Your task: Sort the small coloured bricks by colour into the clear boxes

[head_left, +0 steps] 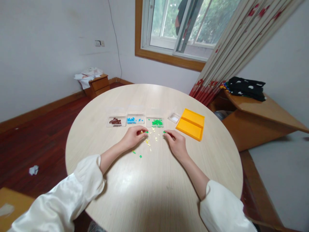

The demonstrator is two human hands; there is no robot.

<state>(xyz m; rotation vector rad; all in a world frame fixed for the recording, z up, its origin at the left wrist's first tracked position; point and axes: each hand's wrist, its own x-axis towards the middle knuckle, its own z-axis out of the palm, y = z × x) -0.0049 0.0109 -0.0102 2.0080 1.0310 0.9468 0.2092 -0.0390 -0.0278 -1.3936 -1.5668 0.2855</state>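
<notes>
My left hand (135, 136) pinches a small green piece (146, 132) between thumb and fingertips, just above the table. Across from it, my right hand (175, 141) holds another small green piece (164, 131) in a pinch. Between the hands lie scattered pale yellow pieces (156, 138). Closer to me are a loose green piece (140, 156) and a green and yellow bit (133, 151). Beyond the hands stand clear boxes with green pieces (157, 122), blue pieces (131, 120) and brown pieces (115, 121). The pieces look like tiny building bricks, but are too small to be sure.
An open yellow case (190, 125) lies right of the boxes, beside a small clear box (174, 117). All rest on a round wooden table (135, 199). A tilted wooden cabinet (241, 122) with dark cloth (247, 88) stands at right; a small drawer unit (99, 84) is behind left.
</notes>
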